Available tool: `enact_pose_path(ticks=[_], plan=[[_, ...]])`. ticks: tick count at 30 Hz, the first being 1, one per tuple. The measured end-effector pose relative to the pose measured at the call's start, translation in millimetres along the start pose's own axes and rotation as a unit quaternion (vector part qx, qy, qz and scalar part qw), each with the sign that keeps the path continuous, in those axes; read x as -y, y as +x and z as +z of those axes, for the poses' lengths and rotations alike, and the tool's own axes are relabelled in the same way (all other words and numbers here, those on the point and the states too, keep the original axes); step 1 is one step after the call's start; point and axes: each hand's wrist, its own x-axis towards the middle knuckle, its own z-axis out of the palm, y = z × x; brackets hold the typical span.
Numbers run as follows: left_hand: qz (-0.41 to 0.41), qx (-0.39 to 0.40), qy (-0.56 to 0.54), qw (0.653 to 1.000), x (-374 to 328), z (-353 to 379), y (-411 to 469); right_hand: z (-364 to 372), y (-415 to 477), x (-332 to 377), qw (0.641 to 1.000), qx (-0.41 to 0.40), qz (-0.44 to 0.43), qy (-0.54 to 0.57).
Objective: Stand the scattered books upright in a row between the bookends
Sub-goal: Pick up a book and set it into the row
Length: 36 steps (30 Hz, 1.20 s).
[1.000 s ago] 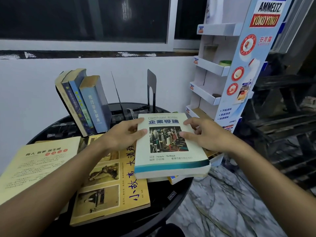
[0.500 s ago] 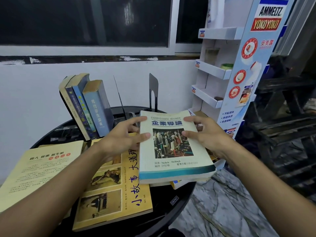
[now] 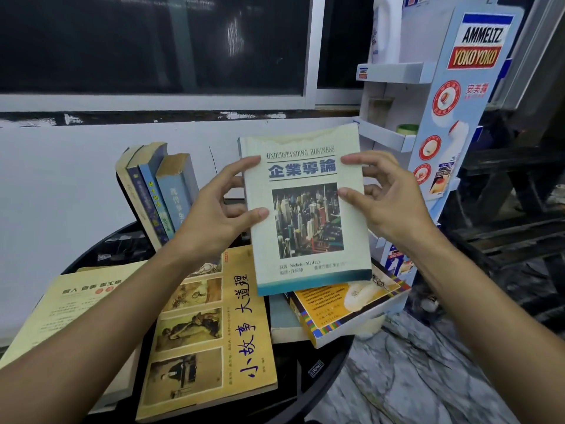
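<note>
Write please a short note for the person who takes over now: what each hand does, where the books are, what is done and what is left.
Hands: Left hand and right hand each grip a side edge of the Understanding Business book, held above the table with its cover toward the camera.
Done: about four standing books lean in a row at the back left.
Left: stand the held book beside that row, then the flat ones: pale yellow book, yellow picture book, orange-patterned book and the grey book under it.
Bookends: mostly hidden behind the held book.
</note>
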Motion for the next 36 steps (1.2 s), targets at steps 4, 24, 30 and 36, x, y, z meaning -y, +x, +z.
enact_pose_path(ticks=[4, 24, 30, 36], plan=[[0.046, -0.013, 0.017, 0.999, -5, 4, 1, 0, 1, -2, 0.996, -0.019, -0.082, -0.037], [0.113, 0.021, 0.038, 0.993, -2, 17, -25, 51, -44, 37, 0.963, 0.019, -0.152, -0.223], [0.125, 0.016, -0.005, 0.992, -4, 23, -41, 59, -51, 57, 0.976, 0.052, -0.120, -0.173], [0.118, 0.029, 0.004, 0.993, -6, 33, -54, 52, -48, 69, 0.984, 0.047, -0.100, -0.137]])
